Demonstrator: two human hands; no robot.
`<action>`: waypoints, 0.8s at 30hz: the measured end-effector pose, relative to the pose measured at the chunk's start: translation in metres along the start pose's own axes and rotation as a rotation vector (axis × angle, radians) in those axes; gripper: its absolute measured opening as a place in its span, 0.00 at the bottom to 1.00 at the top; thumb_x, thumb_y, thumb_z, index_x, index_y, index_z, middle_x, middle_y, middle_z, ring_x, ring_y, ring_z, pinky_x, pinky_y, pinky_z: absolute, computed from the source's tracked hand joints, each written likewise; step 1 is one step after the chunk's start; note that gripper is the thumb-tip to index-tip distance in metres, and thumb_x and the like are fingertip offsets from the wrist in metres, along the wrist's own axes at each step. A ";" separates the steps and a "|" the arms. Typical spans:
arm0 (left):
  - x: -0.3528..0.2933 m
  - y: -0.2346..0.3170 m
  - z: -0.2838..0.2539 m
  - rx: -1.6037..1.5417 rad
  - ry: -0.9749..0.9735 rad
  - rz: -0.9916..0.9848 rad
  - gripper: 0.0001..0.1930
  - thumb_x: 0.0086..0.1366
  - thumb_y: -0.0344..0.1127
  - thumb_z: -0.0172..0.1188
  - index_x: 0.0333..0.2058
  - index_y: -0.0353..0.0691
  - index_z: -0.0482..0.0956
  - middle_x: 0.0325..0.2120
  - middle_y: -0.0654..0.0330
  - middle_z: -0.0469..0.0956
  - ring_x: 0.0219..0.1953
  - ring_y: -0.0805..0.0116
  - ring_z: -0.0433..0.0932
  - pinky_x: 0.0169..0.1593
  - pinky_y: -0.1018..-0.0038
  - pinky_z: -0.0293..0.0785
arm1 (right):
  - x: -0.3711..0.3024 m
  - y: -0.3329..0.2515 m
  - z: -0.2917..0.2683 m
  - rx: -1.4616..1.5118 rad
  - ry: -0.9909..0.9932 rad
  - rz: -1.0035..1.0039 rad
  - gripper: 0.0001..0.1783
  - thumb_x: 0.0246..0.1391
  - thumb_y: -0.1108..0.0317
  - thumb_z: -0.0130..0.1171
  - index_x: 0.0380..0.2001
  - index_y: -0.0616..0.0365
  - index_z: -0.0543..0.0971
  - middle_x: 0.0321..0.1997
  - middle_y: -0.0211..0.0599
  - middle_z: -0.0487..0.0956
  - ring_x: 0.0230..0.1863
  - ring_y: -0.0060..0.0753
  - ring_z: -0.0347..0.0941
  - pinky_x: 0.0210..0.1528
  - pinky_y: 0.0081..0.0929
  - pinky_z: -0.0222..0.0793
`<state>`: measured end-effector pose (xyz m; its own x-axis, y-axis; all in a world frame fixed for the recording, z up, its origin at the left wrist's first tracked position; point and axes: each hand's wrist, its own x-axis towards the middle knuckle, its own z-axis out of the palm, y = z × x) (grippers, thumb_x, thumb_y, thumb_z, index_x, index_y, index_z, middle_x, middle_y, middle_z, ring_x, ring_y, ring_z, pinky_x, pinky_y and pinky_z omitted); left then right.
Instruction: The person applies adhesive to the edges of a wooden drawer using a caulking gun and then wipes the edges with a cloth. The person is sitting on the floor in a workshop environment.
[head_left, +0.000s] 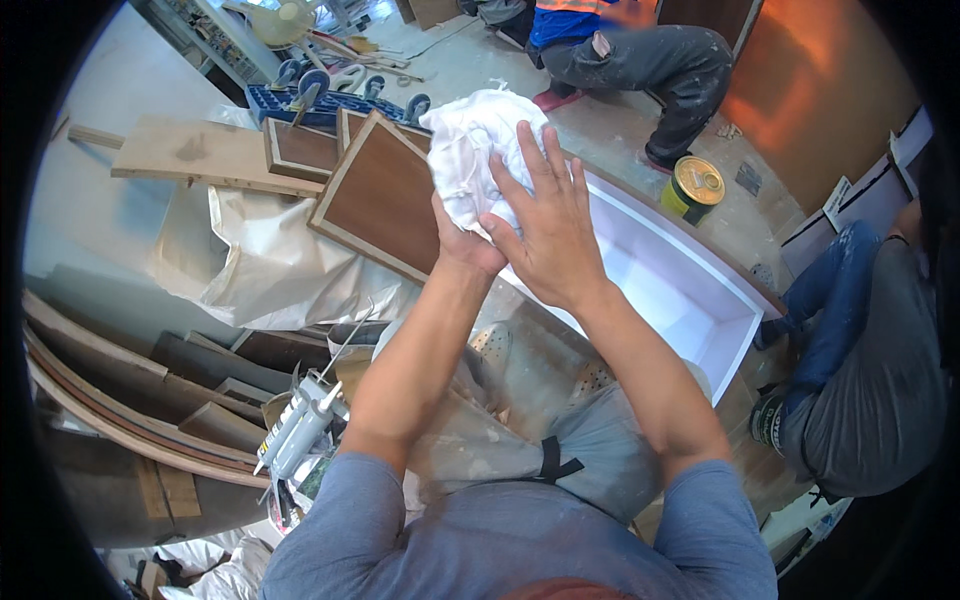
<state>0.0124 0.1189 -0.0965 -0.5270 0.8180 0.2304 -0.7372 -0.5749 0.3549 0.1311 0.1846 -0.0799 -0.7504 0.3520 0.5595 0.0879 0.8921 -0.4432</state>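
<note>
A bunched white cloth (468, 150) is held up in front of me. My left hand (466, 246) grips it from below, with most of its fingers hidden under the folds. Against the cloth's right side lies my right hand (552, 235), its fingers stretched out and spread. Beneath and to the right of my hands sits a long open box with white inner walls (690, 290) and a brown outer edge. Just left of the cloth leans a brown panel with a pale edge (378, 195).
Wood boards (205, 155) and a wheeled blue dolly (345, 95) lie at far left. Caulking guns (300, 430) stand beside stacked wood offcuts (190, 395). A yellow-lidded can (697, 188) is beyond the box. One person (640, 70) sits ahead, another (865, 360) at right.
</note>
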 end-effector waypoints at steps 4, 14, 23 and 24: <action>0.012 -0.001 -0.017 -0.050 -0.069 -0.016 0.34 0.76 0.60 0.40 0.70 0.43 0.64 0.68 0.53 0.69 0.68 0.51 0.69 0.71 0.54 0.65 | -0.013 0.008 0.011 0.156 0.139 -0.084 0.20 0.60 0.60 0.63 0.51 0.58 0.84 0.80 0.49 0.57 0.81 0.58 0.44 0.77 0.59 0.43; 0.012 -0.015 -0.018 0.346 0.010 0.015 0.35 0.77 0.58 0.43 0.74 0.43 0.56 0.72 0.54 0.61 0.74 0.56 0.60 0.75 0.58 0.57 | 0.010 0.020 0.017 0.723 0.343 0.157 0.22 0.60 0.57 0.64 0.53 0.59 0.80 0.68 0.50 0.72 0.71 0.56 0.63 0.74 0.46 0.53; -0.015 -0.065 -0.006 0.656 -0.048 -0.230 0.36 0.80 0.52 0.45 0.75 0.37 0.47 0.75 0.55 0.53 0.76 0.62 0.52 0.77 0.66 0.46 | 0.031 0.099 0.065 0.966 0.442 0.565 0.26 0.71 0.48 0.54 0.60 0.58 0.74 0.49 0.43 0.81 0.47 0.37 0.78 0.49 0.33 0.74; -0.018 -0.065 -0.005 0.738 -0.171 -0.237 0.36 0.80 0.51 0.46 0.75 0.36 0.47 0.74 0.54 0.54 0.76 0.63 0.53 0.77 0.67 0.46 | 0.032 0.112 0.059 1.072 0.423 0.666 0.25 0.71 0.47 0.53 0.56 0.57 0.76 0.42 0.39 0.83 0.36 0.32 0.79 0.37 0.29 0.76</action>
<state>0.0677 0.1417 -0.1287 -0.2747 0.9429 0.1884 -0.3190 -0.2743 0.9072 0.0784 0.2795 -0.1530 -0.4888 0.8656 0.1087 -0.3457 -0.0777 -0.9351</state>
